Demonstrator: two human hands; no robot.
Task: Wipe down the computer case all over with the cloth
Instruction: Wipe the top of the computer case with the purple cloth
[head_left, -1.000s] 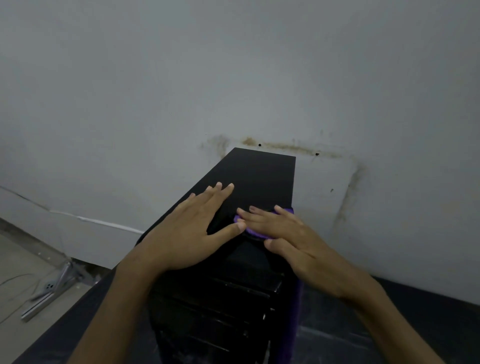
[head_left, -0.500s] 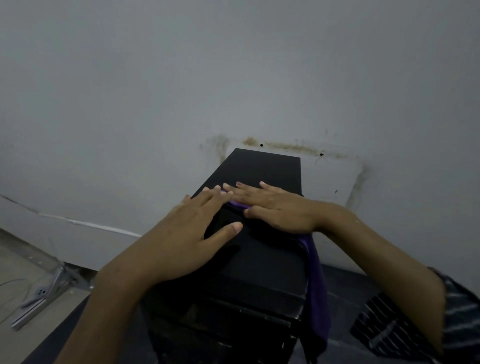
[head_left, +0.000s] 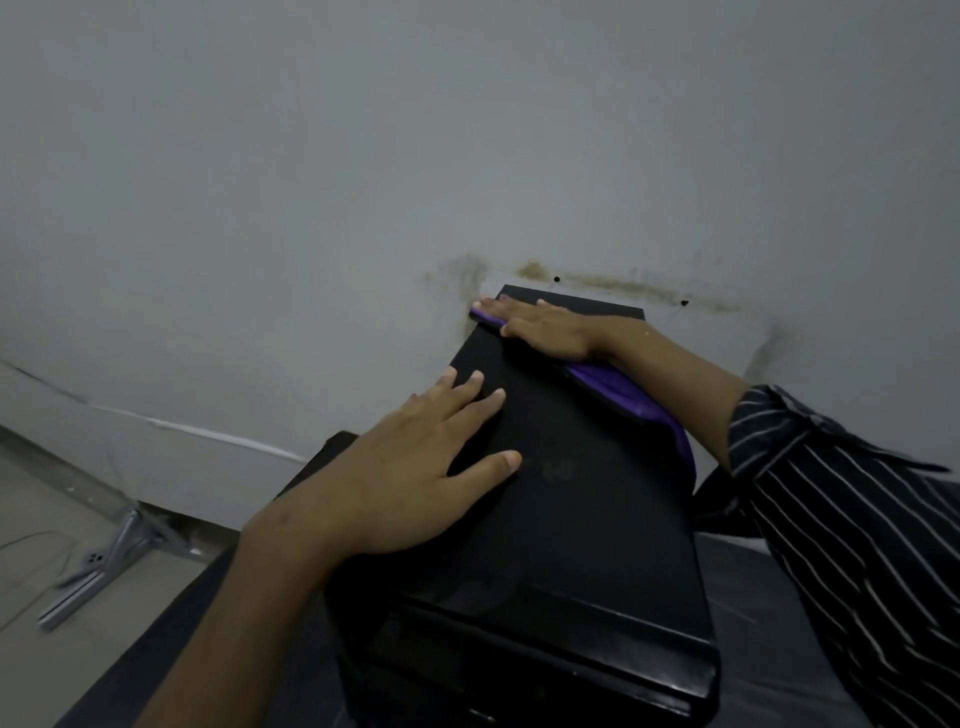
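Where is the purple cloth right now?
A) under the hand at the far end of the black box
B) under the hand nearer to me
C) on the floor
A: the purple cloth lies under the right hand, which presses it flat at the far end of the computer case top.

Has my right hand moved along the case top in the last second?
Yes. The right hand slid with the purple cloth from mid-top to the far edge of the computer case, by the stained wall.

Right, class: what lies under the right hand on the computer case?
Purple cloth, pressed by the right hand onto the computer case; its tail trails to the right edge. The part beneath the palm is hidden.
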